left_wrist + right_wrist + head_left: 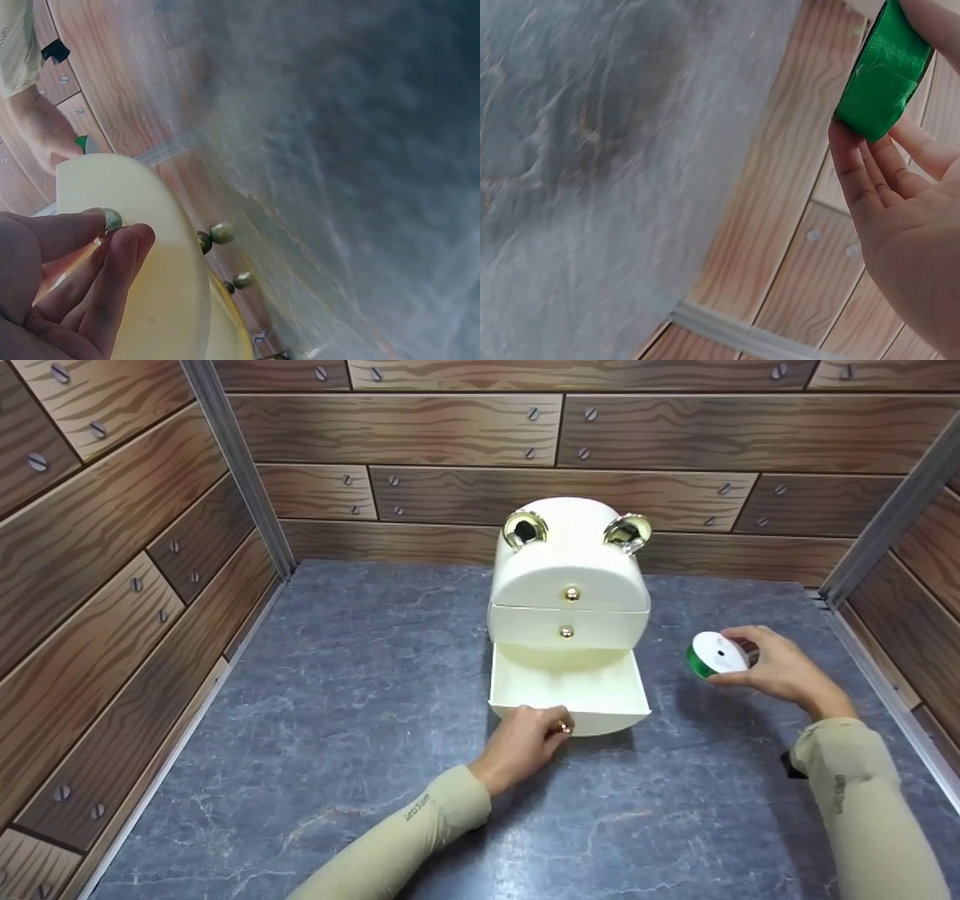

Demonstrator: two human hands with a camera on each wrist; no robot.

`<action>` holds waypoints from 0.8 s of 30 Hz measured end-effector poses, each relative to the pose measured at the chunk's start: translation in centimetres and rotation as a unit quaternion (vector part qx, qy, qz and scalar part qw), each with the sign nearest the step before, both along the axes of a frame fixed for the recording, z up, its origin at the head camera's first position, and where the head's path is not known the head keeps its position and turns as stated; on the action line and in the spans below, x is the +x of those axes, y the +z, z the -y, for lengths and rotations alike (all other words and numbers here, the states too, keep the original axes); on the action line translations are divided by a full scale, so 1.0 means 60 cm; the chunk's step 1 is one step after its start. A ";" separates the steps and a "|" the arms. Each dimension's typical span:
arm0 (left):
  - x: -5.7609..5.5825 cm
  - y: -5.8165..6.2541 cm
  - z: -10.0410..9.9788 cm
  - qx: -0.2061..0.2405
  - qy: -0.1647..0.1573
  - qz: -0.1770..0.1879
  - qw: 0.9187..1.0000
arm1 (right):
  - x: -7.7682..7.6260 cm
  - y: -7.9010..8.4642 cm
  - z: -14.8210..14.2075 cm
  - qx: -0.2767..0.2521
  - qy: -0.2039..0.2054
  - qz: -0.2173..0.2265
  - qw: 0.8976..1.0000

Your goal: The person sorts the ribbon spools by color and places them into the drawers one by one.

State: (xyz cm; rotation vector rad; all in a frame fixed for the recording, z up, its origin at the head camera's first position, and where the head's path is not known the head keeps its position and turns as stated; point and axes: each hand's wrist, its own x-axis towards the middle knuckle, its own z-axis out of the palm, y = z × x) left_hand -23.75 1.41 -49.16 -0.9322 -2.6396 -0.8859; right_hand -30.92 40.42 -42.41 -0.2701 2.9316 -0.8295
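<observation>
A cream box with a rounded top and two gold ear-like ornaments [570, 559] stands on the table, its bottom drawer [566, 679] pulled out toward me and bare inside. My left hand [525, 742] pinches the gold knob [112, 219] on that drawer's front between thumb and fingers. Off to the box's right, my right hand [780, 667] grips a spool of green ribbon [718, 654] by its edges, the white label side facing up. From the right wrist view, the shiny green ribbon [885, 75] shows between thumb and fingertips.
The two upper drawers, each with a gold knob [572, 593], are closed. Under everything lies a dark grey marbled tabletop [360, 675]. Wood-plank-patterned walls [420, 427] with metal corner posts [240, 457] enclose the back and both sides.
</observation>
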 end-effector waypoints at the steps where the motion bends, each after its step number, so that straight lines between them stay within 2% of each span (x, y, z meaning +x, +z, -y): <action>1: 0.000 0.000 0.000 -0.002 0.001 -0.002 1.000 | 0.001 0.002 0.006 0.002 0.005 -0.005 1.000; 8: 0.000 0.001 0.000 -0.008 0.002 -0.011 1.000 | 0.011 0.014 0.045 -0.002 0.039 -0.038 0.999; 24: -0.002 -0.001 0.000 -0.001 -0.002 -0.003 1.000 | 0.025 0.027 0.116 -0.022 0.104 -0.041 0.993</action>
